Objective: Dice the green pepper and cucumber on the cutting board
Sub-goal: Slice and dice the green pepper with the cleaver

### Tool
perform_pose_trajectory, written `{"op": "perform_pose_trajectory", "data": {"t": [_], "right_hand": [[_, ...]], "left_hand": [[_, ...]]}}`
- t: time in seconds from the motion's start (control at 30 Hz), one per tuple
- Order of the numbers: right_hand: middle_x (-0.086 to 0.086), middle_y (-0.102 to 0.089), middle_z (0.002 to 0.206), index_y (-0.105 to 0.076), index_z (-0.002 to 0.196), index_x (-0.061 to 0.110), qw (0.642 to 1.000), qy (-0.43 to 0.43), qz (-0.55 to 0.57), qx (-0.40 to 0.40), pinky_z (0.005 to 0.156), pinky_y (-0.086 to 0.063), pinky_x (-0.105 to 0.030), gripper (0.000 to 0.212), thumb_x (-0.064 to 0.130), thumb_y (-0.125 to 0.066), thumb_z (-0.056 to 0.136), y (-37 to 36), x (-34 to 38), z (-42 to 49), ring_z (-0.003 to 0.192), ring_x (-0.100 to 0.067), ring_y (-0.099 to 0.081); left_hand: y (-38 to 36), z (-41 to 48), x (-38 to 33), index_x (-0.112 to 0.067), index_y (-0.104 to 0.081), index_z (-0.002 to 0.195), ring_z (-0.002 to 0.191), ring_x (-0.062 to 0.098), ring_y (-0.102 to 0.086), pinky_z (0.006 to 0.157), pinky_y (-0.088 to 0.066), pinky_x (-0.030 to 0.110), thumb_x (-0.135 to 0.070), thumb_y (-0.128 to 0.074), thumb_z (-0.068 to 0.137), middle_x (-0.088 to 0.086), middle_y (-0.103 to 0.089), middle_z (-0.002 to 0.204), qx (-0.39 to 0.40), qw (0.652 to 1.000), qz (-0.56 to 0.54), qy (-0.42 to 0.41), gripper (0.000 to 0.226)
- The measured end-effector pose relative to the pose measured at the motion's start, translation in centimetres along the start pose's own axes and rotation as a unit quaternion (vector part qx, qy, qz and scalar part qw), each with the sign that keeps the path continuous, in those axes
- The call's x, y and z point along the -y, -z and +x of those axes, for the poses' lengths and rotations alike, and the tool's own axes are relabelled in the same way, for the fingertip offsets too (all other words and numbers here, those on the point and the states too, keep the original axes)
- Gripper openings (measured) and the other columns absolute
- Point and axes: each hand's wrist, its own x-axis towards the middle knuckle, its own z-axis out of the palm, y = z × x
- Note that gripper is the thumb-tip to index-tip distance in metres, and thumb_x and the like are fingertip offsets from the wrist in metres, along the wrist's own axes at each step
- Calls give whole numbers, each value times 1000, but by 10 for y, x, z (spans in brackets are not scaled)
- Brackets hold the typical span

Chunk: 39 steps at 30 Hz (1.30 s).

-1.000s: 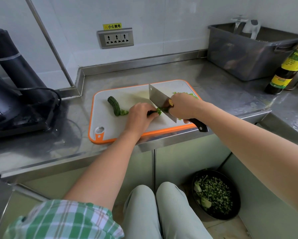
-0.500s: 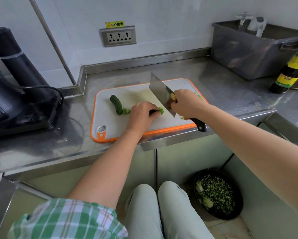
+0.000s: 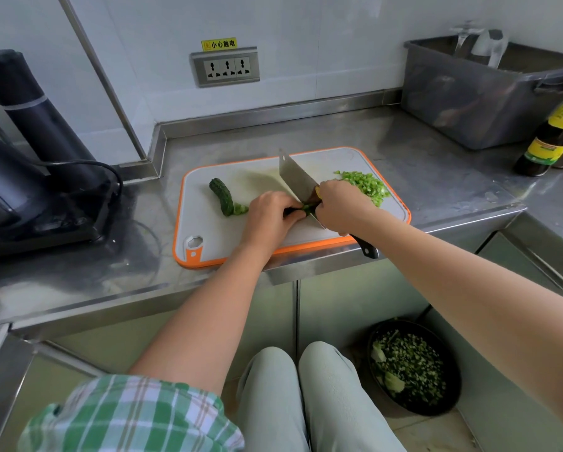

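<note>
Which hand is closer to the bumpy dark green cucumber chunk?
Left. The left hand sits right of the bumpy dark green cucumber chunk; the right hand, gripping the steel cleaver, is farther right.

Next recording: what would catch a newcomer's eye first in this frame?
A cleaver gripped by the right hand comes down on a green piece that the left hand pins mid-way across the orange-rimmed cutting board. Diced green pepper is piled at the board's far right, and a bumpy cucumber piece lies at its left. A dark bowl of chopped greens sits on the floor below.
</note>
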Motion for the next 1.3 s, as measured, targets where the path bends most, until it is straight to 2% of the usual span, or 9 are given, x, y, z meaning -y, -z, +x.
{"op": "perform_pose_trajectory", "data": {"t": [0.23, 0.4, 0.53, 0.73, 0.9, 1.03, 1.13, 1.3], "right_hand": [[-7, -43, 70, -29, 67, 13, 997, -12, 67, -46, 42, -34, -26, 25, 5, -38, 88, -1, -12, -2, 45, -23, -52], [-6, -50, 63, -38, 70, 9, 999, 4, 43, -17, 38, -31, -21, 18, 2, -40, 87, 19, -10, -11, 37, -17, -51], [-10, -51, 63, -39, 69, 8, 1000, 14, 6, 12, 37, -32, -20, 18, 1, -39, 86, 21, -6, -13, 35, -16, -51], [-7, -45, 63, -33, 66, 11, 1000, 11, 17, 12, 40, -33, -23, 25, 2, -41, 87, 10, -6, -8, 41, -19, -51], [-6, -43, 67, -30, 66, 12, 1000, 0, 17, -1, 43, -34, -24, 25, 3, -39, 87, -1, 1, -3, 43, -21, -51], [-5, -41, 69, -27, 66, 15, 998, -11, 48, -25, 44, -33, -25, 27, 4, -40, 87, -4, -4, -1, 51, -24, -50], [-8, -46, 73, -28, 67, 15, 996, -18, 78, -41, 42, -34, -27, 27, 5, -39, 89, -2, -11, -5, 50, -24, -51], [-7, -49, 63, -39, 69, 9, 998, -7, 57, -19, 38, -33, -22, 20, 2, -40, 88, 21, -8, -15, 38, -17, -51]], "left_hand": [[-1, 0, 0, -15, -79, 86, 76, 27, -66, 67, -48, 35, -18, -77, 77, 5, -74, 81, 3, 1000, -17, 14, 10], [0, 1, 0, -13, -78, 91, 83, 24, -68, 74, -49, 34, -21, -75, 81, 5, -75, 90, 17, 999, -30, 34, 14], [1, 1, -2, -13, -78, 91, 82, 26, -67, 74, -49, 34, -20, -75, 81, 6, -75, 89, 20, 999, -31, 40, 13], [2, 0, -2, -13, -79, 87, 78, 28, -66, 67, -47, 34, -17, -76, 78, 6, -74, 83, 12, 999, -24, 37, 10], [2, 0, -3, -13, -78, 85, 77, 32, -64, 67, -48, 39, -16, -75, 78, 8, -73, 80, 20, 999, -5, 25, 9], [2, -2, -3, -15, -78, 82, 75, 32, -63, 65, -49, 38, -17, -70, 80, 7, -72, 78, 14, 1000, 24, 5, 8], [2, -3, -1, -15, -78, 83, 73, 28, -63, 62, -47, 32, -16, -66, 81, 5, -71, 77, 7, 1000, 31, 2, 12], [1, -3, 1, -11, -78, 89, 80, 28, -67, 70, -52, 35, -13, -67, 84, 7, -74, 87, 11, 1000, 1, 12, 12]]}}
